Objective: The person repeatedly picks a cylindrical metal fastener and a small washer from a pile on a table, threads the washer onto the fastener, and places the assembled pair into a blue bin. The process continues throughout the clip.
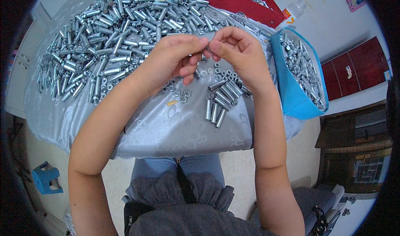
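Note:
Over the table, my left hand [177,55] and my right hand [239,55] meet with their fingertips almost touching. Between the right thumb and forefinger shows the edge of a small round metal piece [209,49], perhaps a washer. The left thumb and forefinger are pinched against it, and whatever else they hold is hidden. Below the hands lie loose hex nuts [227,74], a few flat washers [211,71] and several bare metal sleeves [223,96]. A great heap of silvery expansion bolts [125,32] spreads behind and left of my hands.
A patterned silver cloth [179,132] covers the round table. At its right edge stands a blue fabric bin [287,86] full of bolts. Farther back are a red box [246,5] and a plastic bottle [295,10]. A blue stool [47,178] is on the floor at left.

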`<action>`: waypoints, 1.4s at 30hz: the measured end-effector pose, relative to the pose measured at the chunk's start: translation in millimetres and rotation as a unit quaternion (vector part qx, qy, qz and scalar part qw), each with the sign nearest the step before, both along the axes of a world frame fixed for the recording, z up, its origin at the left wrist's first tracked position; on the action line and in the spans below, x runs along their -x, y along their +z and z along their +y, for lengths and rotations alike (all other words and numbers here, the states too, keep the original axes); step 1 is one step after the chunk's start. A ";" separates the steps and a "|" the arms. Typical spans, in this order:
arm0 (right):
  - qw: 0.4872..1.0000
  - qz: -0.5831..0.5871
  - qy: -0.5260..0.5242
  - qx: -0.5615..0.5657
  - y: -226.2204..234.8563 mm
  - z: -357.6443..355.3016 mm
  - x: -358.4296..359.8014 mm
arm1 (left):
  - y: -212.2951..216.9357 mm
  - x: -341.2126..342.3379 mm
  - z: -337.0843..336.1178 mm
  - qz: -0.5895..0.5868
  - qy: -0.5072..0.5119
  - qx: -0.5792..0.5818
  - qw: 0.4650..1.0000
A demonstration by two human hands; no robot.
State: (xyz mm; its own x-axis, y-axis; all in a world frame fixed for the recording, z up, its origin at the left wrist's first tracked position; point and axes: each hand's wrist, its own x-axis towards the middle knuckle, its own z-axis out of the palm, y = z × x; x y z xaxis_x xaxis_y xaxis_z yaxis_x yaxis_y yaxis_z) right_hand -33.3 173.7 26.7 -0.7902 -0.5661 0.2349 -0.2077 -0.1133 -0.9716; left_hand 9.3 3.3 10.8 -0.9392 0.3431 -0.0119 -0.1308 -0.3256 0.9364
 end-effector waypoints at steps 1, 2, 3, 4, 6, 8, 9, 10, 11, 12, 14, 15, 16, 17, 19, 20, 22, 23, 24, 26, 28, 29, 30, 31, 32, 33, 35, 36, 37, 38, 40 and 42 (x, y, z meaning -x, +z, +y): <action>1.000 0.019 -0.015 -0.009 -0.8 -1.3 -0.2 | -1.1 0.3 -0.1 -0.003 0.010 -0.003 1.000; 0.998 0.046 -0.043 -0.031 -1.8 -1.9 -0.3 | -2.3 1.0 0.3 -0.005 0.018 -0.007 1.000; 0.993 0.074 -0.072 -0.052 -3.4 -2.5 -0.4 | -3.8 2.3 0.7 -0.008 0.023 -0.002 1.000; 0.987 0.101 -0.100 -0.074 -4.8 -2.9 -0.5 | -5.5 4.1 0.9 -0.011 0.028 0.003 1.000; 0.972 0.160 -0.133 -0.105 -7.3 -4.4 -1.2 | -7.6 5.4 -0.2 -0.017 0.035 0.002 0.999; 0.966 0.178 -0.145 -0.122 -8.1 -4.2 -1.2 | -8.4 6.0 -0.7 -0.024 0.033 -0.010 0.999; 0.968 0.167 -0.141 -0.123 -7.9 -3.7 -0.9 | -8.0 6.1 -0.3 -0.025 0.034 -0.012 0.999; 0.970 0.156 -0.136 -0.124 -7.8 -3.4 -0.5 | -7.3 5.8 -0.1 -0.026 0.035 -0.014 0.999; 0.973 0.150 -0.128 -0.117 -7.4 -3.1 -0.5 | -6.7 5.4 0.1 -0.027 0.036 -0.016 0.999; 0.976 0.144 -0.120 -0.110 -6.7 -2.9 -0.5 | -5.1 4.4 0.7 -0.032 0.045 -0.022 0.998; 0.981 0.132 -0.107 -0.096 -6.0 -3.3 -1.4 | -0.4 1.4 2.9 -0.041 0.064 -0.033 0.997; 0.983 0.127 -0.102 -0.090 -6.1 -3.8 -2.8 | 1.2 0.2 4.2 -0.043 0.069 -0.040 0.996; 0.984 0.121 -0.098 -0.084 -6.4 -4.2 -3.6 | 2.7 -0.9 5.6 -0.044 0.074 -0.046 0.995; 0.985 0.116 -0.096 -0.083 -6.5 -4.2 -3.6 | 3.4 -1.6 6.0 -0.046 0.079 -0.052 0.994; 0.987 0.107 -0.092 -0.081 -6.9 -3.7 -3.5 | 2.8 -1.0 5.7 -0.058 0.051 -0.038 0.996; 0.983 0.124 -0.100 -0.089 -7.8 -4.2 -3.2 | 2.3 -0.6 5.1 -0.064 0.039 -0.030 0.997; 0.975 0.159 -0.116 -0.106 -10.2 -4.8 -2.2 | -3.3 2.1 1.6 -0.052 0.016 -0.025 0.998; 0.970 0.182 -0.113 -0.115 -10.5 -3.8 -1.0 | -5.1 3.0 0.9 -0.045 0.003 -0.023 0.999; 0.965 0.205 -0.110 -0.124 -10.4 -1.9 1.1 | -4.8 2.8 1.1 -0.041 0.011 -0.028 0.999; 0.960 0.205 -0.131 -0.140 -8.1 1.9 3.5 | -3.5 1.7 1.1 -0.034 0.027 -0.039 0.998; 0.959 0.160 -0.179 -0.153 -2.7 6.2 4.9 | 2.0 0.1 3.4 -0.042 0.060 -0.024 0.997; 0.943 0.160 -0.214 -0.199 -1.3 12.0 7.9 | 4.5 -0.6 4.3 -0.045 0.076 -0.017 0.996; 0.919 0.169 -0.226 -0.276 -3.4 20.4 12.9 | 2.8 0.2 3.7 -0.043 0.085 -0.014 0.995; 0.889 0.177 -0.236 -0.351 -8.2 30.4 18.7 | -0.6 2.0 2.8 -0.041 0.095 -0.011 0.995; 0.853 0.183 -0.245 -0.423 -9.1 37.0 21.0 | -2.6 2.9 2.4 -0.039 0.104 -0.009 0.994; 0.831 0.152 -0.238 -0.480 -9.1 42.0 21.7 | -1.4 2.1 2.2 -0.047 0.107 0.004 0.993; 0.826 0.127 -0.220 -0.504 -10.2 46.5 23.0 | 2.1 0.0 1.8 -0.062 0.112 0.028 0.991; 0.823 0.114 -0.211 -0.515 -10.5 47.4 23.0 | 1.6 0.2 1.9 -0.060 0.109 0.029 0.992; 0.808 0.104 -0.210 -0.541 -9.2 47.2 21.6 | 0.6 0.7 2.2 -0.058 0.106 0.031 0.992; 0.793 0.095 -0.208 -0.565 -6.9 45.2 19.6 | 0.0 0.6 1.6 -0.055 0.104 0.033 0.992; 0.779 0.087 -0.205 -0.586 -5.9 43.2 18.2 | 0.4 0.1 2.5 -0.055 0.110 0.045 0.991; 0.781 0.089 -0.205 -0.583 -6.2 43.3 18.2 | -0.2 0.4 3.8 -0.053 0.110 0.056 0.991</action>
